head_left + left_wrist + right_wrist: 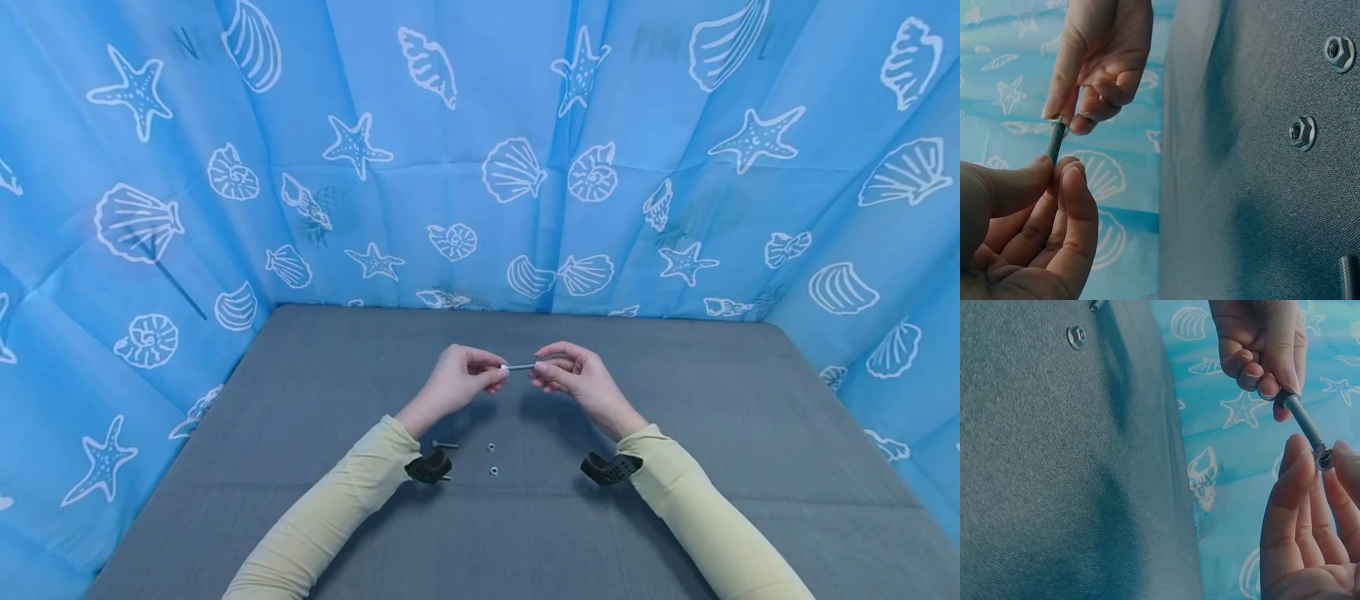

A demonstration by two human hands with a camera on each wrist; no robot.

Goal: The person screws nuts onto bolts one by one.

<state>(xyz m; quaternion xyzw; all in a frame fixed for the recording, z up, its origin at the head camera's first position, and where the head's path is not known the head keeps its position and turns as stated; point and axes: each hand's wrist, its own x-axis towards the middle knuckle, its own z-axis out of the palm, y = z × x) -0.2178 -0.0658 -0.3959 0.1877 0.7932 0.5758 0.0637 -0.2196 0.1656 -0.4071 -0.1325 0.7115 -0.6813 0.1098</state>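
Above the grey table, my left hand (465, 371) pinches a silver bolt (1305, 422) by its head, between thumb and fingertips. The threaded shank points across toward my right hand (572, 373). At the shank's far end is a small flange nut (1324, 457), which my right thumb and index finger pinch. Seen from the left wrist, the nut (1059, 120) sits right at the bolt's tip, partly covered by the right fingers. I cannot tell how far the nut is threaded on.
On the grey cloth-covered table (675, 400) lie two more flange nuts, one farther back (491, 447) and one nearer (493, 472). Left of them lies a bolt (445, 445); another bolt's end (447, 477) shows beside the left wrist camera (429, 467). A blue shell-patterned curtain (465, 192) surrounds the table.
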